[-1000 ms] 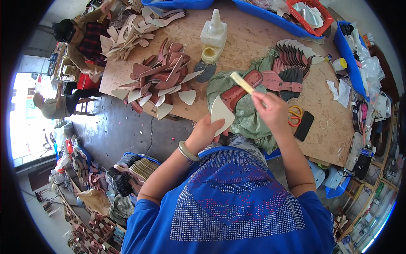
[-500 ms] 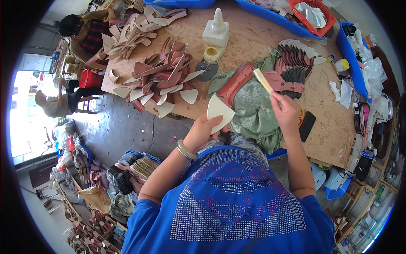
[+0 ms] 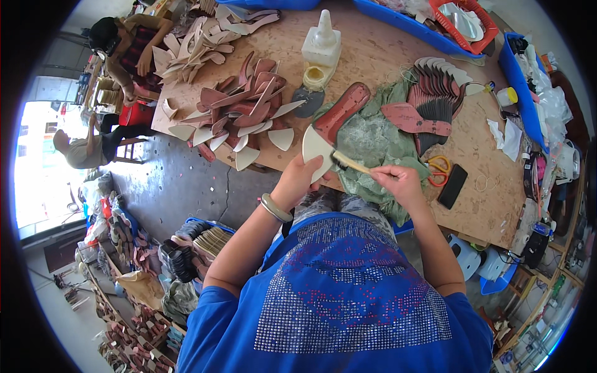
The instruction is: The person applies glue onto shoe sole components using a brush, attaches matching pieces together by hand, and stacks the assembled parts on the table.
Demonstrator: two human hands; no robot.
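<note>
— Head view: what have you got in each hand?

— Your left hand is closed on a cream, fan-shaped insole piece, fingers curled round its lower edge so the broad face tilts up toward you. Your right hand pinches the pale handle of a small brush, and the dark bristles touch the piece's right edge. I'd judge you hold the piece off the table so the brush can sweep its face without smearing anything below.

— Where is the piece against the bench?

— It hangs at the near edge of the wooden worktable, just in front of the crumpled green cloth. A long reddish sole piece lies on that cloth just behind your brush, probably so the wood stays clean.

— And the rest?

— A heap of reddish and cream cut pieces lies to your left, within reach. A whitish plastic bottle stands beyond it, with a small round pot just beside, close enough for dipping. To your right a fan of dark soles, then orange-handled scissors and a flat black object. Another person works at the far-left corner.
</note>
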